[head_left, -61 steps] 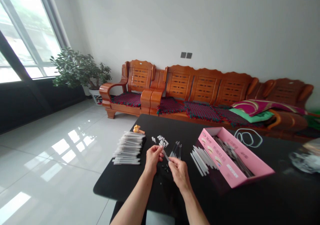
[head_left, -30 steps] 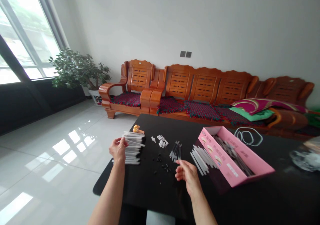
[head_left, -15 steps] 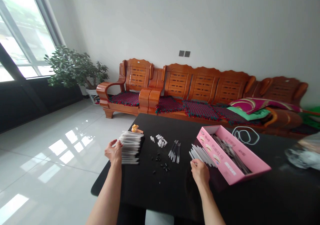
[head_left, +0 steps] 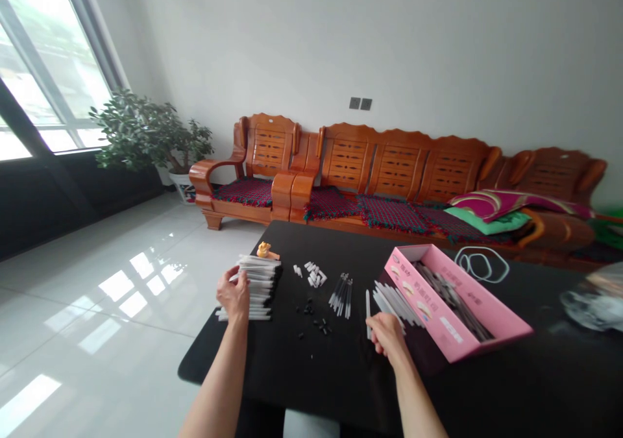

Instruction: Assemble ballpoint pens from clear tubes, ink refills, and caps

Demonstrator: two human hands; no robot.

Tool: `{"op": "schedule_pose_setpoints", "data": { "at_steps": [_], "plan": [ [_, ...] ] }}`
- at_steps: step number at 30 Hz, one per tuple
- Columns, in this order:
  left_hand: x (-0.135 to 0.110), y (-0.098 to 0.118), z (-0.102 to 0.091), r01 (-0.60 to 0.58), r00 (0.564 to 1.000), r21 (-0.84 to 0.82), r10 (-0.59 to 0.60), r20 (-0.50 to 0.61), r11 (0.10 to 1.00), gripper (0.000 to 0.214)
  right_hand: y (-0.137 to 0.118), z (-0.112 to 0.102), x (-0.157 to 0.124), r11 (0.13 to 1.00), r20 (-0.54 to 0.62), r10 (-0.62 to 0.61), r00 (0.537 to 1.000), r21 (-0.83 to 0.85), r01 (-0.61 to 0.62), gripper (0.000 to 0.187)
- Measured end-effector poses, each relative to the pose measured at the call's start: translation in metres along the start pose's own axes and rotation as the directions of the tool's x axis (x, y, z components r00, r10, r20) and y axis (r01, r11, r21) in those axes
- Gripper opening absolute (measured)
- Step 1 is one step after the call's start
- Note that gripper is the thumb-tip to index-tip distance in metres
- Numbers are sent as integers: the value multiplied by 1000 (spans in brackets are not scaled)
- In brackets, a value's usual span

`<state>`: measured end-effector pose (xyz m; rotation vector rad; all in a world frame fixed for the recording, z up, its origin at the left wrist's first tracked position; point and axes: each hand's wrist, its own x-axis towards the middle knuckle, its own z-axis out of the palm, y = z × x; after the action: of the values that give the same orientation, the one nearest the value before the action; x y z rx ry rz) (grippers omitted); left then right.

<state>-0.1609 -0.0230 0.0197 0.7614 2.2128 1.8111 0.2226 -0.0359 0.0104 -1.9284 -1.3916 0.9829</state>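
Note:
My left hand (head_left: 234,295) rests at the left ends of a row of pale pen barrels with dark tips (head_left: 260,284). Its fingers are bent and a little apart, touching the barrels; none is lifted clear of the row. In my right hand (head_left: 387,334) one translucent white pen barrel (head_left: 368,303) stands out from the pinched fingers, pointing away from me. Just right of it lies a pile of loose white barrels (head_left: 396,303). Between my hands are black-and-clear pen refills (head_left: 342,295), small white pieces (head_left: 315,274) and small black plugs (head_left: 309,308).
A pink box (head_left: 470,340) holding many grey sticks stands at the right of the black table (head_left: 302,373). Behind it lies a white loop (head_left: 501,266), with a clear plastic bag (head_left: 586,305) farther right. A small orange figure (head_left: 263,250) sits at the back left.
My left hand has moved right, onto the row of barrels. My right hand has drawn one white barrel away from the loose pile and turned it more upright in view.

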Motion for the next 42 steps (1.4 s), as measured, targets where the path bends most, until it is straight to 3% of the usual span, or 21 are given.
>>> {"op": "schedule_pose_setpoints", "data": {
  "at_steps": [2, 5, 8, 10, 16, 20, 26, 38, 42],
  "plan": [
    [-17, 12, 9, -89, 990, -37, 92, 103, 995, 35, -7, 10, -7, 945, 79, -26, 997, 327, -2, 25],
    [-48, 24, 27, -115, 956, -124, 144, 256, 986, 32, -13, 26, -15, 844, 92, -83, 992, 535, 21, 24],
    [-80, 29, 46, -67, 896, -222, 156, 415, 973, 23, -14, 37, -17, 819, 68, -71, 995, 573, 20, 22],
    [-100, 28, 59, -95, 839, -250, 212, 501, 964, 14, -13, 40, -17, 811, 44, -45, 998, 584, 11, 21],
    [-146, 32, 92, -351, 627, -113, 323, 709, 929, 12, -10, 42, -15, 834, 36, -40, 999, 552, 13, 21],
    [-159, 41, 109, -513, 549, 14, 315, 774, 858, 9, -9, 43, -18, 835, 10, -86, 996, 546, 67, 24],
    [-159, 41, 120, -511, 568, 129, 221, 792, 850, 11, -5, 44, -15, 839, 19, -83, 996, 540, 60, 24],
    [-150, 39, 113, -566, 582, 215, 200, 788, 796, 18, -7, 43, -17, 831, 24, -85, 996, 553, 57, 25],
    [-147, 48, 105, -542, 628, 218, 219, 747, 812, 19, -3, 42, -16, 789, 32, -82, 996, 612, 45, 25]
  ]
}}
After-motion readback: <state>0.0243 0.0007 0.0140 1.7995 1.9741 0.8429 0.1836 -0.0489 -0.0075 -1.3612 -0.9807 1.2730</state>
